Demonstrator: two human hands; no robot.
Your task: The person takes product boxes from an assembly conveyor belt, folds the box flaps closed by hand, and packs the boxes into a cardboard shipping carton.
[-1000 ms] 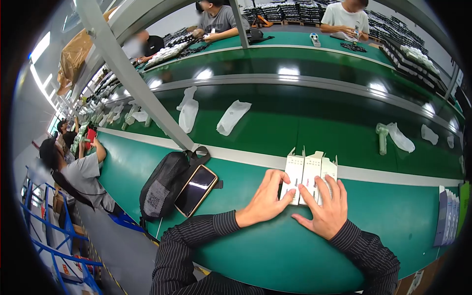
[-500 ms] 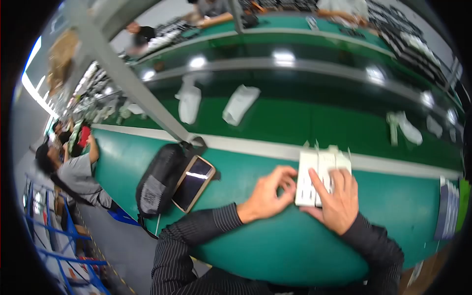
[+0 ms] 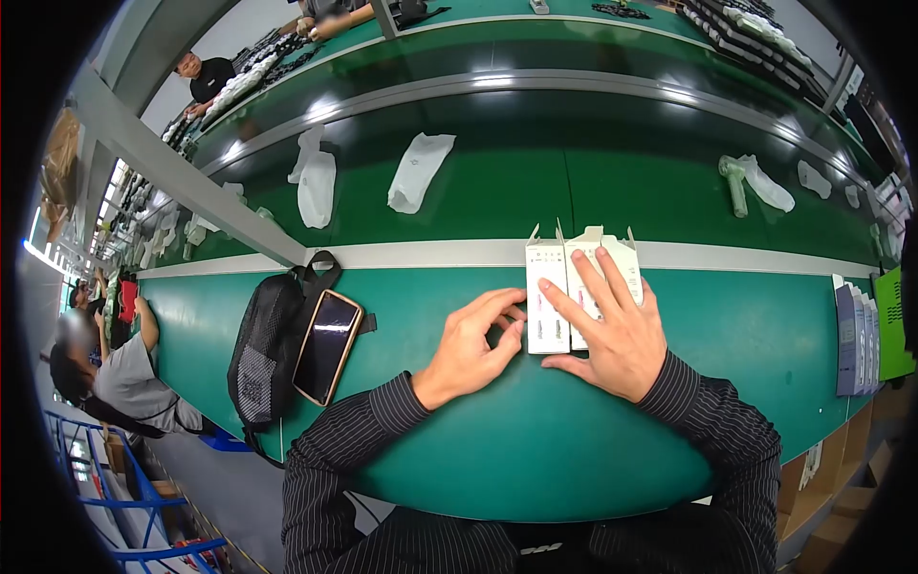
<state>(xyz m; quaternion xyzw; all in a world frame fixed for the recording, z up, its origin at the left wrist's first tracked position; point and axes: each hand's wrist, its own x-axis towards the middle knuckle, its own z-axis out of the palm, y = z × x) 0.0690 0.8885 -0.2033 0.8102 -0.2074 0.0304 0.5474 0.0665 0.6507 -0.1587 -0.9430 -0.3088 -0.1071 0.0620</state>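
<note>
Two white cardboard boxes (image 3: 548,320) lie side by side on the green table, their end flaps raised at the far end. My right hand (image 3: 617,342) rests over them with fingers spread, covering much of the right-hand box. Small printed marks show on the left-hand box. My left hand (image 3: 474,342) is at the left edge of the boxes, fingers loosely bent and a gap between thumb and forefinger. Nothing shows inside it.
To the left lie a black bag (image 3: 266,340) and a phone (image 3: 328,346). Upright boxes (image 3: 858,340) stand at the right end. Beyond the pale rail (image 3: 430,253), white bags (image 3: 421,172) and a green handheld item (image 3: 736,187) lie on a conveyor belt. A person (image 3: 143,383) sits at far left.
The whole view has shifted and become sharper. Over the boxes, my right hand's fingers have spread wider. My left hand stays beside the boxes' left edge.
</note>
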